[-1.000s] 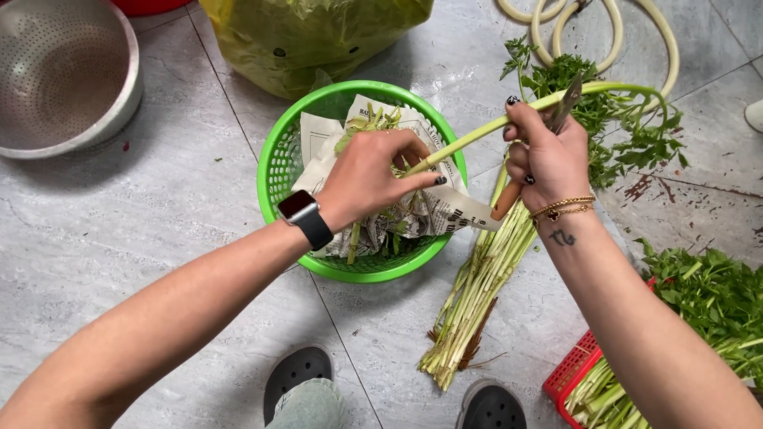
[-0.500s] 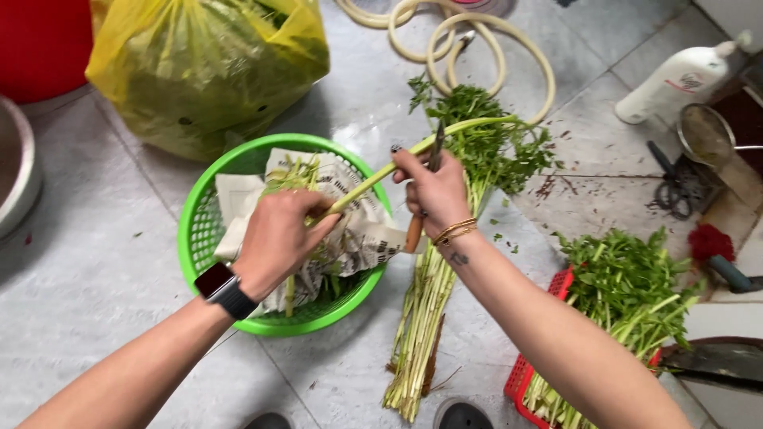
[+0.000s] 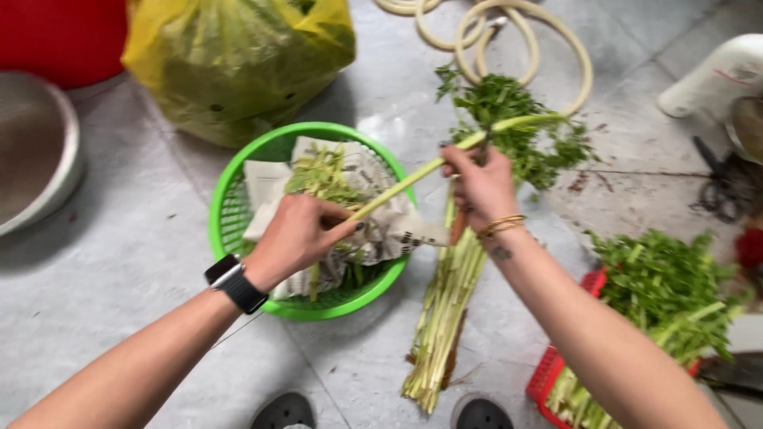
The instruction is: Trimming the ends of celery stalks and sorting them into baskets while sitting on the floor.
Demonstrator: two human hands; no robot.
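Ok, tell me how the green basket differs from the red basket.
The green basket is round and wholly in view; the red basket looks straight-edged and is cut off by the frame. The green basket is lined with newspaper under trimmings; the red basket holds leafy stalks. Both are perforated plastic on the floor.

The red basket [image 3: 556,373] is cut off by the bottom edge.

Both bare forearms reach up from the lower edge of the frame. Left hand [image 3: 296,236] sits at centre, fingers [image 3: 338,230] pinched closed, a dark watch on the wrist. Right hand [image 3: 481,187] is higher, right of centre, fist curled, gold bangles at the wrist.
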